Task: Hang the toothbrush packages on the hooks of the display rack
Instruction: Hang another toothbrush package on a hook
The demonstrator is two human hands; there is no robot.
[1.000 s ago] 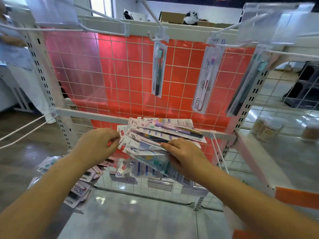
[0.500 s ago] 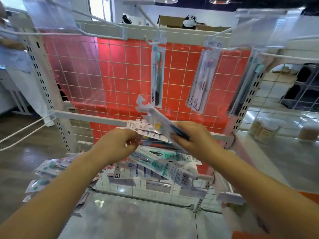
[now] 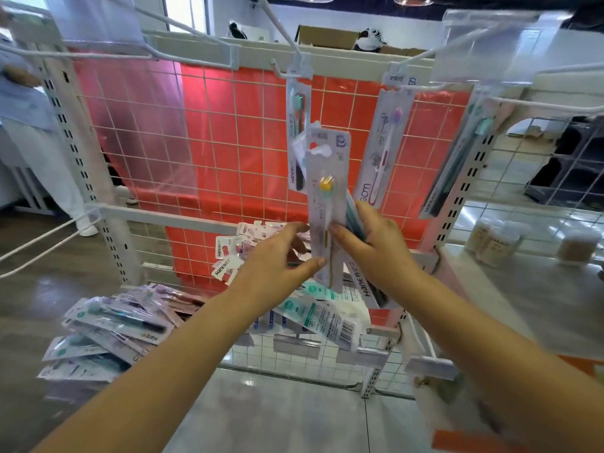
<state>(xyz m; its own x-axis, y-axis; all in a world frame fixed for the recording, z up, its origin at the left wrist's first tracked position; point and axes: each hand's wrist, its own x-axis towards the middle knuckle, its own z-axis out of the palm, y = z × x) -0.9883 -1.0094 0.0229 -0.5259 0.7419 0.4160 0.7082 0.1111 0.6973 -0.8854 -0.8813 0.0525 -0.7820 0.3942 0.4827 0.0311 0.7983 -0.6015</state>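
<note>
Pinching the yellow-brush package [image 3: 327, 191] upright, right hand [image 3: 379, 246] should align its hang hole; left hand [image 3: 277, 256] steadies its base, grip loose.

A sheet of translucent red film [image 3: 255, 132] covers the wire grid behind, reaching roughly from the top rail to below the middle rail. On the white counter [image 3: 529, 289] at right stand three lidded jars [image 3: 500, 240] of tan contents, close together, with dark wire crates [image 3: 568, 165] beyond them. At far left a person in pale clothing [image 3: 29, 132] stands on the dark wood floor [image 3: 26, 299]; a cardboard box [image 3: 327, 35] shows above the top rail.
</note>
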